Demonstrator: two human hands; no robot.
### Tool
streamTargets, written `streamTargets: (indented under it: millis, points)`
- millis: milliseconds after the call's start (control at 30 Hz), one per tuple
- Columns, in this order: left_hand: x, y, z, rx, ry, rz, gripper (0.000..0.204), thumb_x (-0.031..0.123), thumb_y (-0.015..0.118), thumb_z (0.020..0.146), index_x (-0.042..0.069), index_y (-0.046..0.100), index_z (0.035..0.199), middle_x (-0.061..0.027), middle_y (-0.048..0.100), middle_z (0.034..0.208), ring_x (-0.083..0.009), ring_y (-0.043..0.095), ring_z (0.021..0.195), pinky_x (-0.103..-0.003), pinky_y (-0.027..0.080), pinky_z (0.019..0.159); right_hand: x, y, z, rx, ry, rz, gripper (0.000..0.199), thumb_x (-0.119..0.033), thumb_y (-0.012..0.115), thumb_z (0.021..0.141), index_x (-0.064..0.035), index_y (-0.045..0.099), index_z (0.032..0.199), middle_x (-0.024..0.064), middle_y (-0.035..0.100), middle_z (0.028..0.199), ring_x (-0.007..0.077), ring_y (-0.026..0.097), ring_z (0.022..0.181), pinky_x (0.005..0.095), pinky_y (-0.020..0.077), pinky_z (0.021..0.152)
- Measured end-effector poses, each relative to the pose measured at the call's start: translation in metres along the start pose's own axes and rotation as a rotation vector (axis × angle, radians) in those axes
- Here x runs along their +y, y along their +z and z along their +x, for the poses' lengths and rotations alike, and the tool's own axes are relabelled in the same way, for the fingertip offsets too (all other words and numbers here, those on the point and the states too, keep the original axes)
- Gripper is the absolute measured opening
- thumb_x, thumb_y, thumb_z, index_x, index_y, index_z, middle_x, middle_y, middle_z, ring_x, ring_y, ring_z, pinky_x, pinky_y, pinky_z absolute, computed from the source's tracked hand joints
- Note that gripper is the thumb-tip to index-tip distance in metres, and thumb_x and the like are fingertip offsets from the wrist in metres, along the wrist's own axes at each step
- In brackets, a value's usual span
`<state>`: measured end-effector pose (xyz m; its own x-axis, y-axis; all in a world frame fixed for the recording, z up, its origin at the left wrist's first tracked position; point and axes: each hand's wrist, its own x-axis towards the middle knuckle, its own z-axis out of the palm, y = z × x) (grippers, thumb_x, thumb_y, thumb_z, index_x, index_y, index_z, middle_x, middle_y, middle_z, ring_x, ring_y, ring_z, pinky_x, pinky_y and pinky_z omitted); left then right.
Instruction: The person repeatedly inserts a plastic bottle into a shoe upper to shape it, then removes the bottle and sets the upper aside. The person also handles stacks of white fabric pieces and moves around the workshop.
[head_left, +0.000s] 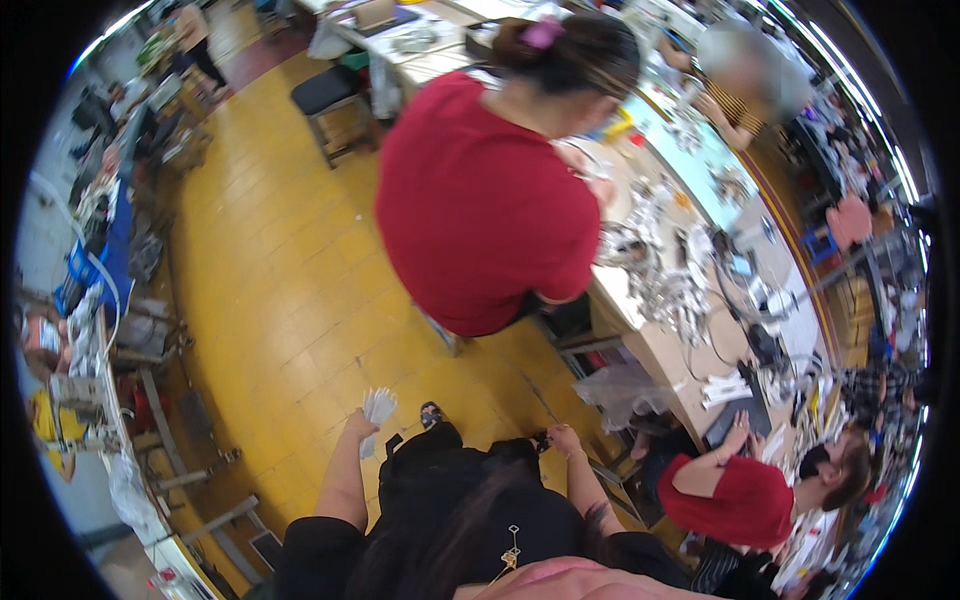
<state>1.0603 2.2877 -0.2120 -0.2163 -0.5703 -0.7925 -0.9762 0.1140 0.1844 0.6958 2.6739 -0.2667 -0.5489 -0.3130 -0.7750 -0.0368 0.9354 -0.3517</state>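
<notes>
My left hand (360, 426) is closed around a fanned bundle of thin whitish strips (379, 407). The bundle sticks up past my fingers, above the yellow floor. On the other side of my body, my right hand (563, 438) hangs low with its fingers curled in. A small dark patterned shape shows at those fingertips, too small to name. Between my hands, a foot in a dark patterned shoe (431, 414) shows on the floor.
A person in a red top (490, 210) sits ahead at a cluttered workbench (650, 365). Another person in red (735, 500) works at my right. A black stool (328, 95) stands far ahead. Machines and benches (125, 470) line the left, beside the yellow tiled aisle (270, 290).
</notes>
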Motion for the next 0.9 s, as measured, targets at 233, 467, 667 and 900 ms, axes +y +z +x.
streamTargets:
  millis: [233,467,667,900]
  points:
    - [-0.089,-0.103,0.016,0.228,-0.069,-0.602,0.056,0.019,0.072,0.066,-0.007,0.048,0.109,-0.0215,0.059,0.105,-0.0286,0.060,0.095,-0.035,0.048,0.080,-0.278,0.097,0.013,-0.229,-0.486,-0.463,0.038,-0.035,0.055,0.078,-0.0089,0.062,0.105,0.0146,0.059,0.110,0.0307,0.056,0.101,0.0380,0.0443,0.087]
    - [-0.034,-0.208,0.074,0.148,0.079,-1.201,0.055,0.024,0.071,0.074,-0.006,0.046,0.113,-0.0153,0.059,0.102,-0.0221,0.060,0.088,-0.034,0.049,0.074,-0.510,0.140,-0.009,-0.679,-0.440,0.164,0.064,-0.049,0.054,0.084,-0.0041,0.039,0.127,0.0160,0.049,0.123,0.0249,0.049,0.112,0.0342,0.0419,0.086]
    - [0.018,-0.342,0.124,0.065,0.217,-1.352,0.049,0.020,0.067,0.079,-0.001,0.043,0.117,-0.0103,0.057,0.103,-0.0208,0.058,0.090,-0.034,0.049,0.074,-0.674,0.154,-0.006,-0.926,-0.353,0.326,0.070,-0.048,0.054,0.085,-0.0019,0.031,0.133,0.0102,0.049,0.118,0.0178,0.049,0.102,0.0322,0.0435,0.079]
    - [0.009,-0.469,0.190,0.113,0.174,-1.720,0.048,0.021,0.067,0.080,0.000,0.044,0.116,-0.0096,0.057,0.100,-0.0208,0.058,0.088,-0.035,0.048,0.075,-0.827,0.181,0.031,-0.893,-0.432,0.312,0.056,-0.042,0.059,0.084,-0.0004,0.044,0.120,0.0075,0.058,0.098,0.0138,0.056,0.082,0.0259,0.0465,0.062]
